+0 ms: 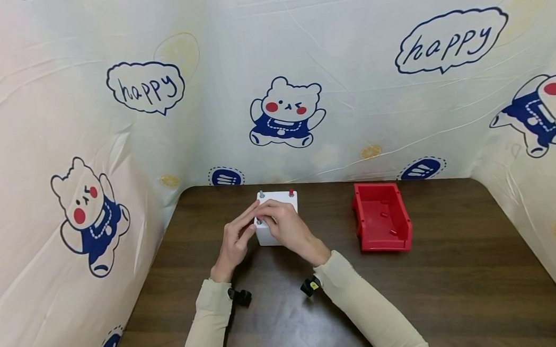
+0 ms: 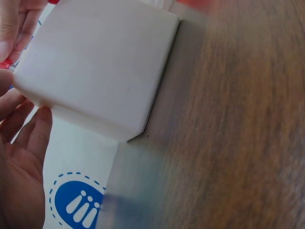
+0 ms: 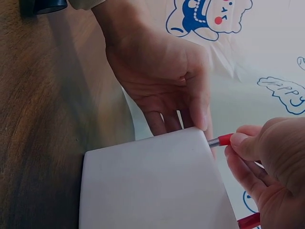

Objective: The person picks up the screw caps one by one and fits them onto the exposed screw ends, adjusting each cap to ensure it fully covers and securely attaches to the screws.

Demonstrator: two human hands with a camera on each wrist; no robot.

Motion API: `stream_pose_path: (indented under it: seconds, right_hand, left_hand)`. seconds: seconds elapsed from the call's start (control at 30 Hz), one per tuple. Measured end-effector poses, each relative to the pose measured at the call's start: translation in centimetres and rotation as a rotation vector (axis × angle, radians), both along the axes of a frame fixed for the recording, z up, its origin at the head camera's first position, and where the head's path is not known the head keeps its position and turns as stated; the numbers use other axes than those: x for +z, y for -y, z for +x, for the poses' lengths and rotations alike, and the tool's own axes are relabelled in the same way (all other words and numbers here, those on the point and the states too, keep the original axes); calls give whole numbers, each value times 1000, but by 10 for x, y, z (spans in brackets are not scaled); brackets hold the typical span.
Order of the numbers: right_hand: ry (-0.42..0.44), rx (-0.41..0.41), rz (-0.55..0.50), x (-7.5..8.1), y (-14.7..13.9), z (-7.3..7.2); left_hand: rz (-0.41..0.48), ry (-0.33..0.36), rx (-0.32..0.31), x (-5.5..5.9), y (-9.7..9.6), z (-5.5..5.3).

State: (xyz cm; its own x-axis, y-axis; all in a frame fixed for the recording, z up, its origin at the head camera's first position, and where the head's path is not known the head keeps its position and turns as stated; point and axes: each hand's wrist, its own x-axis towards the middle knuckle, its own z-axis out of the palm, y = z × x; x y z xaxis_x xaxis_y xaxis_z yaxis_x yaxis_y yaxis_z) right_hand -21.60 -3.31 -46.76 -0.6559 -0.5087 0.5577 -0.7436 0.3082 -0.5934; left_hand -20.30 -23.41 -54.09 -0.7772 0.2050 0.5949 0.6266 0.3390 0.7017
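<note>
A white box with small posts on its top stands toward the table's far side. A bare grey post shows at its far left corner, and a red cap at the far right. My right hand reaches over the top. Its thumb and fingers pinch a small red cap on a metal post at the near left corner. Beside it, my left hand rests its fairly straight fingers along the box's left side, with the thumb by the same corner. A second red cap shows below in the right wrist view.
To the right of the box stands a red open bin with a few small red pieces in it. The brown wooden table is enclosed by a printed curtain at the back and sides.
</note>
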Motion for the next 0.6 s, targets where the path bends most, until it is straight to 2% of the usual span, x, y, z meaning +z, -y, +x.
stream_pose_path:
  seconds: [0.3,0.6]
  right_hand:
    - [-16,-2,23,-1,1,-1]
    - [-17,-7,37,0,1,-1]
  left_hand:
    - [-2,17,-1,0,0,0]
    - [5,-32,-1,-1,0,-1]
